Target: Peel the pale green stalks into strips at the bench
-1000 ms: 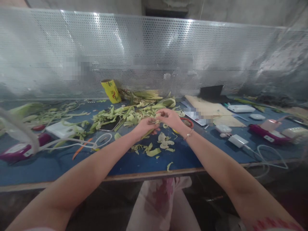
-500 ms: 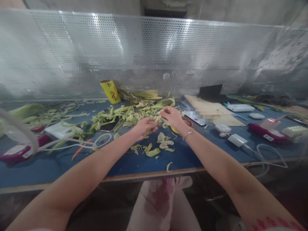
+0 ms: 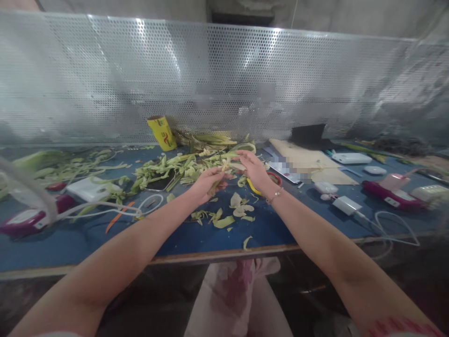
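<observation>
Left hand (image 3: 209, 185) pinching pale green plant piece (image 3: 226, 166) above blue tabletop (image 3: 206, 241), in front of green stalk heap (image 3: 189, 169); right hand (image 3: 255, 172) just beside, fingers spread, contact with piece unclear; red-and-yellow loop (image 3: 276, 177) by right hand; loose peelings (image 3: 223, 222) nearer person.

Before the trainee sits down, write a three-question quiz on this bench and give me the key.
1. Which wrist wears the bracelet, left or right?
2. True or false: in the picture, the yellow cylinder is to the right of the tan sheet.
3. What does the left hand hold at its fingertips?

Key:
1. Right, the wrist of the right hand.
2. False; it leans at the back, to the left of the sheet.
3. A pale plant piece.
</observation>
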Action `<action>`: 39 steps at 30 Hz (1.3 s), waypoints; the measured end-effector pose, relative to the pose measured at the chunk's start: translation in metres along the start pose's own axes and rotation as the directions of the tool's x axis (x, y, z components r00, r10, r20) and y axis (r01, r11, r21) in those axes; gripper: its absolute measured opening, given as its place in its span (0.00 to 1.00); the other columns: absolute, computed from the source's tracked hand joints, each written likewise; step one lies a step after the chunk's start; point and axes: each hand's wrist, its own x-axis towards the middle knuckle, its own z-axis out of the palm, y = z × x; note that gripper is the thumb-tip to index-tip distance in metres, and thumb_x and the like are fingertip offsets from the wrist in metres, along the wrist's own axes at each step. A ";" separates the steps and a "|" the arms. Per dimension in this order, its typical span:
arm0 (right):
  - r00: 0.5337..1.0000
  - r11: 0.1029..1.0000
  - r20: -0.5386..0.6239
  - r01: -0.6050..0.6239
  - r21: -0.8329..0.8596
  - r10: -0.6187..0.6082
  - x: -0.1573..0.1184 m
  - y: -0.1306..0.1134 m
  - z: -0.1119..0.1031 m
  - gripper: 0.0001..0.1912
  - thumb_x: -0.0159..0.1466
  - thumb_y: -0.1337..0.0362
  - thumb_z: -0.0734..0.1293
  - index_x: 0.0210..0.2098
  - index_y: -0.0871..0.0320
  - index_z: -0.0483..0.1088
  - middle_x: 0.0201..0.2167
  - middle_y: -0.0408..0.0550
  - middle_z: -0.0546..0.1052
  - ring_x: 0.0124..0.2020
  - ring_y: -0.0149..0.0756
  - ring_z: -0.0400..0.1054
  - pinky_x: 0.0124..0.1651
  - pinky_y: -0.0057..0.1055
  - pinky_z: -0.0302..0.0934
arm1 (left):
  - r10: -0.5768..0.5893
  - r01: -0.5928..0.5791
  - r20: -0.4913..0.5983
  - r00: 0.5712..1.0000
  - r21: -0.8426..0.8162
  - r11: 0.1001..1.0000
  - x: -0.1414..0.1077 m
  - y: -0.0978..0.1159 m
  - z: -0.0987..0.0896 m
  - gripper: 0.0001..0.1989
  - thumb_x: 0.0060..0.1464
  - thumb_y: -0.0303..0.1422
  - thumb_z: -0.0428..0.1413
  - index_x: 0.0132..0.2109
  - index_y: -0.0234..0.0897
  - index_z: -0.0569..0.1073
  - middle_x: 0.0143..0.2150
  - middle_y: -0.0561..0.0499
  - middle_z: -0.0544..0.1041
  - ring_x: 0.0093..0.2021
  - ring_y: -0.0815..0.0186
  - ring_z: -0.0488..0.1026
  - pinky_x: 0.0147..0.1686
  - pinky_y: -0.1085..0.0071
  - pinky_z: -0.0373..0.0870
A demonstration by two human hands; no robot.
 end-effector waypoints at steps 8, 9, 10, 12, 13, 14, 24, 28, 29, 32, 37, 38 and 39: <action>0.986 0.992 0.164 0.056 -0.114 -0.037 -0.004 -0.002 0.001 0.23 0.52 0.64 0.67 0.47 0.57 0.63 0.46 0.51 0.69 0.44 0.37 0.69 0.46 0.38 0.67 | 0.087 -0.090 0.068 0.994 0.048 0.995 0.006 -0.005 -0.006 0.11 0.50 0.37 0.57 0.39 0.35 0.71 0.36 0.50 0.76 0.25 0.77 0.68 0.30 0.76 0.67; 0.981 0.991 0.190 0.060 -0.119 -0.037 -0.006 -0.003 0.002 0.25 0.52 0.64 0.68 0.49 0.56 0.62 0.48 0.52 0.68 0.46 0.37 0.68 0.48 0.39 0.66 | 0.106 -0.111 0.091 0.990 0.054 0.992 0.006 -0.006 -0.006 0.12 0.49 0.37 0.58 0.38 0.35 0.71 0.36 0.51 0.76 0.25 0.77 0.68 0.31 0.76 0.67; 0.977 0.991 0.212 0.059 -0.124 -0.032 -0.007 -0.004 0.002 0.26 0.52 0.64 0.68 0.50 0.56 0.61 0.50 0.52 0.67 0.46 0.37 0.68 0.49 0.39 0.66 | 0.129 -0.137 0.107 0.986 0.064 0.989 0.006 -0.007 -0.005 0.12 0.48 0.38 0.58 0.38 0.35 0.72 0.34 0.52 0.75 0.26 0.77 0.68 0.31 0.76 0.67; 0.971 0.992 0.238 0.047 -0.119 -0.018 -0.009 -0.005 0.002 0.29 0.52 0.63 0.69 0.53 0.54 0.58 0.53 0.54 0.65 0.47 0.37 0.67 0.49 0.40 0.65 | 0.171 -0.184 0.127 0.977 0.095 0.978 0.006 -0.007 -0.005 0.12 0.47 0.38 0.59 0.36 0.34 0.71 0.32 0.53 0.73 0.26 0.76 0.67 0.31 0.76 0.66; 0.969 0.993 0.247 0.040 -0.111 -0.012 -0.009 -0.006 0.001 0.30 0.53 0.63 0.69 0.54 0.54 0.57 0.54 0.54 0.64 0.47 0.37 0.67 0.49 0.40 0.65 | 0.188 -0.203 0.133 0.973 0.114 0.972 0.005 -0.007 -0.004 0.12 0.46 0.38 0.59 0.35 0.34 0.71 0.31 0.53 0.73 0.26 0.76 0.67 0.32 0.76 0.66; 0.967 0.994 0.256 0.038 -0.105 -0.010 -0.010 -0.008 0.000 0.31 0.53 0.63 0.68 0.54 0.53 0.56 0.54 0.54 0.63 0.48 0.37 0.67 0.50 0.40 0.65 | 0.204 -0.222 0.138 0.969 0.131 0.966 0.005 -0.007 -0.004 0.12 0.46 0.39 0.59 0.34 0.34 0.71 0.31 0.53 0.73 0.27 0.76 0.67 0.32 0.76 0.66; 0.951 0.842 0.135 0.309 -0.442 -0.278 -0.006 -0.013 -0.005 0.17 0.54 0.56 0.68 0.41 0.55 0.66 0.44 0.50 0.70 0.40 0.38 0.67 0.43 0.37 0.64 | 0.323 -0.332 0.082 0.943 0.322 0.887 0.007 -0.003 -0.010 0.14 0.51 0.40 0.52 0.25 0.35 0.69 0.24 0.53 0.69 0.28 0.71 0.65 0.36 0.74 0.63; 0.927 0.791 0.159 0.373 -0.486 -0.340 -0.007 -0.015 -0.007 0.11 0.58 0.56 0.64 0.37 0.55 0.69 0.39 0.50 0.72 0.33 0.35 0.67 0.36 0.33 0.64 | 0.346 -0.343 0.068 0.936 0.395 0.852 0.007 -0.003 -0.010 0.19 0.52 0.43 0.51 0.20 0.36 0.64 0.23 0.50 0.69 0.32 0.69 0.66 0.37 0.74 0.61; 0.918 0.772 0.180 0.395 -0.498 -0.354 -0.008 -0.016 -0.007 0.10 0.59 0.56 0.63 0.37 0.55 0.69 0.39 0.50 0.73 0.33 0.36 0.67 0.36 0.33 0.64 | 0.348 -0.347 0.074 0.935 0.406 0.846 0.007 -0.003 -0.010 0.20 0.52 0.44 0.50 0.19 0.36 0.64 0.24 0.50 0.69 0.33 0.68 0.66 0.37 0.74 0.61; 0.896 0.735 0.233 0.444 -0.512 -0.378 -0.012 -0.019 -0.004 0.10 0.60 0.58 0.61 0.37 0.54 0.71 0.38 0.50 0.74 0.36 0.37 0.67 0.36 0.33 0.64 | 0.366 -0.354 0.063 0.928 0.446 0.822 0.008 -0.005 -0.010 0.20 0.52 0.46 0.50 0.20 0.36 0.65 0.25 0.50 0.70 0.31 0.68 0.65 0.34 0.73 0.61; 0.896 0.767 0.272 0.442 -0.464 -0.352 -0.016 -0.021 -0.002 0.10 0.60 0.61 0.61 0.36 0.55 0.72 0.36 0.49 0.76 0.36 0.37 0.69 0.37 0.33 0.63 | 0.379 -0.303 -0.031 0.925 0.541 0.785 0.012 -0.010 -0.015 0.18 0.50 0.46 0.52 0.28 0.35 0.73 0.28 0.51 0.74 0.29 0.69 0.66 0.35 0.72 0.62; 0.905 0.782 0.265 0.422 -0.459 -0.332 -0.016 -0.021 -0.001 0.09 0.60 0.61 0.61 0.35 0.56 0.72 0.35 0.49 0.76 0.35 0.36 0.69 0.37 0.33 0.63 | 0.383 -0.302 -0.037 0.923 0.547 0.781 0.013 -0.011 -0.017 0.17 0.50 0.45 0.52 0.30 0.35 0.75 0.29 0.50 0.74 0.31 0.68 0.67 0.36 0.72 0.63; 0.915 0.796 0.253 0.400 -0.455 -0.314 -0.016 -0.022 -0.001 0.09 0.60 0.60 0.62 0.34 0.56 0.72 0.35 0.48 0.76 0.34 0.36 0.69 0.37 0.32 0.63 | 0.390 -0.306 -0.036 0.920 0.554 0.774 0.013 -0.011 -0.017 0.17 0.50 0.44 0.52 0.32 0.35 0.75 0.30 0.50 0.75 0.33 0.67 0.68 0.37 0.72 0.63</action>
